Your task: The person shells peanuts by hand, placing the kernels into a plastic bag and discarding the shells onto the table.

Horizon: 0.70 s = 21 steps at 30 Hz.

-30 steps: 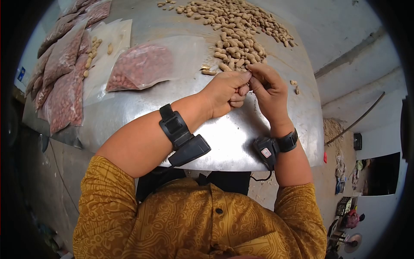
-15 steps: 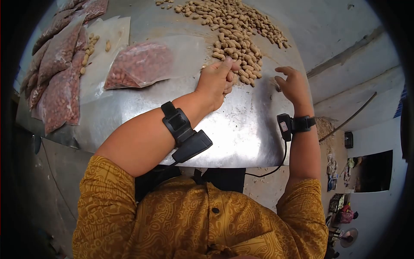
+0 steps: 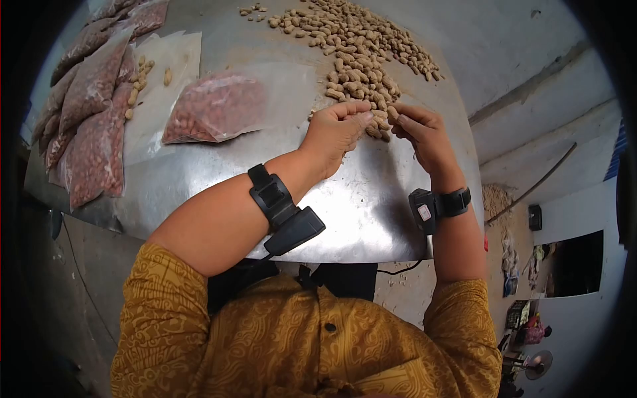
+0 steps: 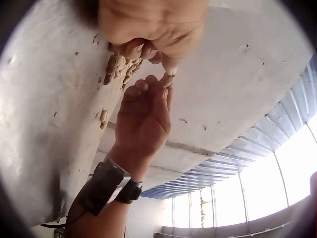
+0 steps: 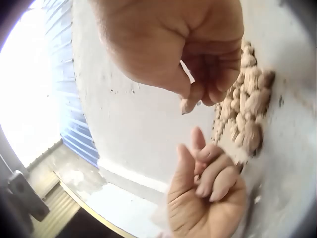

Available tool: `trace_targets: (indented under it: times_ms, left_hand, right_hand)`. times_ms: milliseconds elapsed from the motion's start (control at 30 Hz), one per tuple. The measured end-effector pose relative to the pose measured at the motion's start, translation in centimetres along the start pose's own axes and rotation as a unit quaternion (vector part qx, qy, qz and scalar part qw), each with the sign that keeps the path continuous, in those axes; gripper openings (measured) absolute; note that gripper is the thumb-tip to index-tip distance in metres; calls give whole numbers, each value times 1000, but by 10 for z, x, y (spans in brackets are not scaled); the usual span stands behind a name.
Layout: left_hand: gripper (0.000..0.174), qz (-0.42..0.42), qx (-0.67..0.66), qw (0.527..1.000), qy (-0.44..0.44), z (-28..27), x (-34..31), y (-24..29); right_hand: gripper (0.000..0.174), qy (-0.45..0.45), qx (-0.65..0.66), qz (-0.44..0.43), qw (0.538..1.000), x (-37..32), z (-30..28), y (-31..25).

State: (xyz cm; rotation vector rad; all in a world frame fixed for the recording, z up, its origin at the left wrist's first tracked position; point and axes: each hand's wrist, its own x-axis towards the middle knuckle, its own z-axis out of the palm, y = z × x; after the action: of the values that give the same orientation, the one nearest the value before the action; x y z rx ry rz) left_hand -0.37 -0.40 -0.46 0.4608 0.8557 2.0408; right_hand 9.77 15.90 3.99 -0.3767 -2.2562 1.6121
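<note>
At the near end of a heap of unshelled peanuts (image 3: 358,69), both hands work over a metal table. The right hand (image 3: 428,138) pinches one peanut in its shell (image 3: 393,115) between thumb and fingertips; this peanut (image 5: 187,105) also shows in the right wrist view. Facing it is the left hand (image 3: 332,138), a short gap away. In the right wrist view, the left hand (image 5: 208,198) has its lower fingers curled in, thumb and forefinger raised apart. A small reddish peanut kernel (image 5: 200,167) peeks out between its thumb and curled fingers.
A clear bag of red kernels (image 3: 215,106) lies left of the hands on the metal table (image 3: 345,212). Farther left, several filled bags (image 3: 99,146) are piled up. A few unshelled peanuts (image 3: 138,86) rest on a flat bag (image 3: 176,56). A wall (image 3: 524,86) borders the right side.
The hands were together, then the right hand swung out to the right with loose fingers. Now it is back by the heap, pinching a peanut. The left hand's thumb and forefinger have opened out.
</note>
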Motion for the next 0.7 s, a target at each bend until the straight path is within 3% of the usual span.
trace_targets:
  times_ms: [33, 167, 267, 467, 533, 633, 700]
  left_hand:
    - [25, -1, 14, 1000, -4, 3, -1, 1]
    - [27, 16, 74, 997, -19, 10, -5, 3]
    - [26, 32, 112, 993, -25, 10, -4, 5]
    - [22, 54, 122, 989, -58, 16, -9, 8]
    - [21, 50, 144, 986, -62, 18, -9, 8]
    - [19, 140, 287, 946, -43, 15, -3, -5]
    - [18, 131, 285, 949, -38, 14, -3, -8]
  right_hand:
    - [25, -15, 141, 21, 990, -5, 6, -4]
    - [33, -55, 242, -1, 969, -10, 29, 0]
    - [37, -31, 247, -24, 968, -13, 37, 2]
    - [37, -15, 129, -93, 987, -18, 36, 5]
    - [34, -27, 133, -68, 988, -22, 36, 3]
    - [33, -26, 47, -39, 998, -27, 39, -7]
    - [32, -15, 63, -33, 997, -30, 42, -6]
